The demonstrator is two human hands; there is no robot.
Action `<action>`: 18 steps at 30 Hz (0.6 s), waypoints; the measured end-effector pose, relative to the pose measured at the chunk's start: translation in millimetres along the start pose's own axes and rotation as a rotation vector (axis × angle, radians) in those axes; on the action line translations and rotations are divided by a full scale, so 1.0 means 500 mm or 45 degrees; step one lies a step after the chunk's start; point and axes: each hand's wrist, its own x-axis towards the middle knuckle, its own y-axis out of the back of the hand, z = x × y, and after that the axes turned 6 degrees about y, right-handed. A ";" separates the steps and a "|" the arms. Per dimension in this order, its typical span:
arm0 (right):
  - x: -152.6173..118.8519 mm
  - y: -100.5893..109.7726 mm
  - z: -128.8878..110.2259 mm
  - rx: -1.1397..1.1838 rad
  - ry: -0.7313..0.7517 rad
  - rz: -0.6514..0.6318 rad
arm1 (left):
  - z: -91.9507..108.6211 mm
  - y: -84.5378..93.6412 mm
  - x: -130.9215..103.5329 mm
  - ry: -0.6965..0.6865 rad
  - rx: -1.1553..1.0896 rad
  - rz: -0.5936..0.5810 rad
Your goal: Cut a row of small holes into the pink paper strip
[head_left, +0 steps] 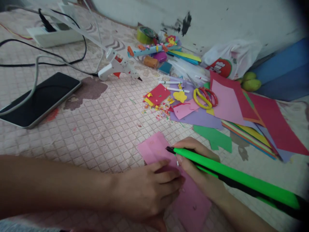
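Slants a green-and-black pen [236, 172] nearest in the head view, clamped in the fingers of the right hand [204, 178], with its dark tip over pink paper [191, 201] on patterned cloth [108, 135]. Rests the left hand [149, 185] on that paper with fingers slightly apart. Beyond, shows scissors [204, 106], coloured sheets [227, 103], glue gun [113, 66] and phone [48, 100].

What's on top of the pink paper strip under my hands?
Your left hand lies across the strip; your right hand holds a green pen over it. A small dark mark shows toward the near end. Anything beneath the hands is hidden.
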 end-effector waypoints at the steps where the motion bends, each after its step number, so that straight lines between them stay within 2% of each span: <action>1: 0.003 0.000 0.000 -0.001 0.015 0.006 | 0.001 0.000 -0.001 0.015 0.002 -0.006; 6: 0.011 -0.006 0.011 0.076 0.073 -0.061 | 0.005 -0.004 -0.006 0.067 0.023 -0.089; 10: 0.007 -0.021 0.024 0.114 0.122 -0.040 | 0.004 -0.006 -0.007 0.067 0.030 -0.138; 18: -0.010 -0.030 0.041 0.204 0.082 -0.103 | 0.000 -0.006 -0.004 0.062 -0.008 -0.125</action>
